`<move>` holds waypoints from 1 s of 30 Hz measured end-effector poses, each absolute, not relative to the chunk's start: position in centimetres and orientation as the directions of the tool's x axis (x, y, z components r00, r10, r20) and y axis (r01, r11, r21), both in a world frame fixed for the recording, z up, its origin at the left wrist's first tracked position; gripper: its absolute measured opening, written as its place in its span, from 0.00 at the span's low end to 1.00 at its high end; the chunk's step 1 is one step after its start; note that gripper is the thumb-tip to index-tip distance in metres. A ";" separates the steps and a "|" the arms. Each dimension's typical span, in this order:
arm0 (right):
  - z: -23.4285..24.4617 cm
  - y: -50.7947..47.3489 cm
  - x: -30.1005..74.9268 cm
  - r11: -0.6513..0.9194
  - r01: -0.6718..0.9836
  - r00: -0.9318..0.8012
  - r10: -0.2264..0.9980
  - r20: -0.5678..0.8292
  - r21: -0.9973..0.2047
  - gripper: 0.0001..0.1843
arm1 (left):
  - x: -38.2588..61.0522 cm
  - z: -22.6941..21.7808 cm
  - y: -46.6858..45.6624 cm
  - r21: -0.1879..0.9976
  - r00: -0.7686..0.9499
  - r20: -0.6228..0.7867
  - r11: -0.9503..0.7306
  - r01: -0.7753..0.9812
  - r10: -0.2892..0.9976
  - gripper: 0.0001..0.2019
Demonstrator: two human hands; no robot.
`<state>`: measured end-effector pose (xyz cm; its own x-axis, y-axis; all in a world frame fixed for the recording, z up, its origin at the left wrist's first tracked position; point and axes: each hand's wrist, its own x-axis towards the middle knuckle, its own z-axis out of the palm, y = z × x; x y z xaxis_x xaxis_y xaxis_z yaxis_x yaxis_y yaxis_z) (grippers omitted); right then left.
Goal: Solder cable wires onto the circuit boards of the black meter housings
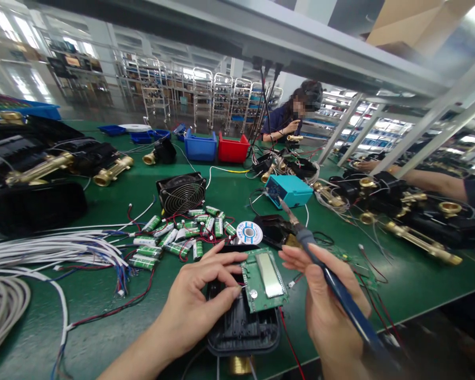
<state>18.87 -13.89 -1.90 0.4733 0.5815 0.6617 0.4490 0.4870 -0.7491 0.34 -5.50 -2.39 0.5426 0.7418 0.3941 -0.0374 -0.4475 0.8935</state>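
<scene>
Green board (263, 279) lies tilted on the black housing (241, 330) at the table's (229, 203) near edge, your left hand (198, 301) pinching its left edge while your right hand (324, 322) grips the blue iron (340, 293) just beside it.

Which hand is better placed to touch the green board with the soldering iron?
Probably the right hand: it grips the soldering iron beside the green board, while the left hand steadies that board.
</scene>
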 end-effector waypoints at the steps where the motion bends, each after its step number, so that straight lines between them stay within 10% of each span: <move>1: -2.2 -14.0 18.7 0.451 0.496 0.432 0.613 0.661 -0.742 0.14 | 0.3 -2.4 -5.5 0.892 0.543 0.396 -0.450 -0.038 0.741 0.08; 7: -2.9 -14.6 18.1 0.352 0.581 0.193 0.816 0.545 -0.733 0.29 | 0.3 -2.4 -5.5 0.879 0.537 0.423 -0.474 -0.048 0.730 0.08; 21: -5.6 -14.6 18.5 0.411 0.391 0.351 0.761 0.546 -0.824 0.21 | -0.5 -2.1 -4.7 0.852 0.373 0.471 -0.522 0.042 0.800 0.05; 30: -7.2 -14.9 19.1 0.479 0.242 0.485 0.693 0.533 -0.844 0.19 | -2.0 -1.4 -3.0 0.866 0.689 -0.021 -0.332 0.375 0.724 0.09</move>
<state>19.07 -14.87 -7.20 0.4852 0.6934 0.5327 0.2417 0.4792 -0.8438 -1.98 -3.05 -1.44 0.6891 0.7243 -0.0208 0.3749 -0.3318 0.8657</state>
